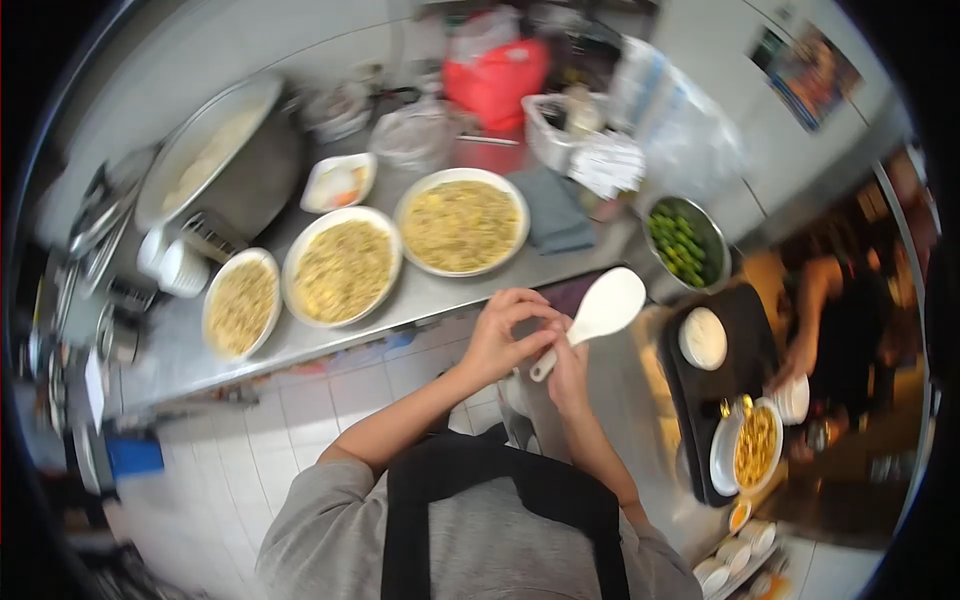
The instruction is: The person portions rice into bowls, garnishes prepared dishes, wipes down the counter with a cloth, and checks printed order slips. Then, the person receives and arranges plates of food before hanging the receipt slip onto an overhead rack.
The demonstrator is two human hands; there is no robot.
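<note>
A white rice paddle (598,312) sits in front of the chest, its handle gripped by the right hand (568,372) while the left hand (505,335) closes over the same handle from the other side. Beyond the hands, a steel counter (420,295) carries three plates of yellow noodles (345,267). To the right lie a bowl of greens (682,240) and a black tray (745,330), where another person's hand (792,368) reaches.
</note>
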